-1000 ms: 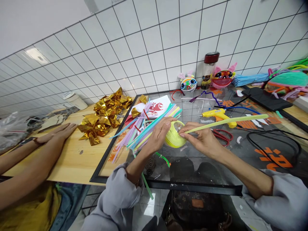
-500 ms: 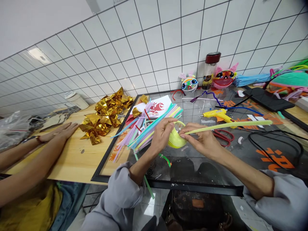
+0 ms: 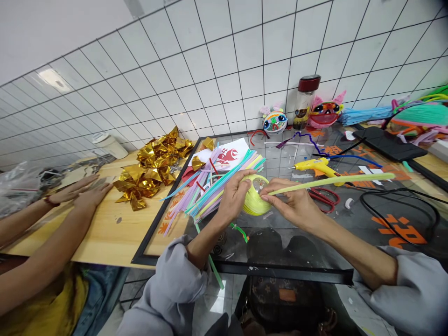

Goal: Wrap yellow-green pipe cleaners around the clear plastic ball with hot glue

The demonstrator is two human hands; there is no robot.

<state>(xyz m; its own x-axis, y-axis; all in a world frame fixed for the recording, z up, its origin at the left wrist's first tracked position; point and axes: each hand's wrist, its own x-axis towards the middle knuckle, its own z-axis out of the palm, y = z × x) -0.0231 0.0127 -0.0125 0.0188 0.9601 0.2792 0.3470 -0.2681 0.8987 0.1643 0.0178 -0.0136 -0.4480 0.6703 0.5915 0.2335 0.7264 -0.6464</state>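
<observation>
My left hand (image 3: 235, 196) is closed on the left side of a round ball wound with yellow pipe cleaner (image 3: 255, 205). A clear patch shows at the top of the ball, on the side facing my right hand. My right hand (image 3: 290, 201) pinches a long yellow pipe cleaner (image 3: 336, 182) at the ball's right edge, and its free length sticks out to the right over the table. Beside my left hand lies a bundle of pastel pipe cleaners (image 3: 213, 186). My fingers cover where the strip meets the ball.
A yellow glue gun (image 3: 315, 164), red-handled scissors (image 3: 324, 198) and a black cable (image 3: 399, 192) lie to the right. Two decorated balls (image 3: 275, 121) and a jar (image 3: 301, 109) stand by the wall. Gold foil pieces (image 3: 140, 182) and another person's hands (image 3: 87, 191) are on the left.
The yellow strip that stood off the ball's top as a loop now lies closer against it. The other person's hands have shifted slightly left and separated.
</observation>
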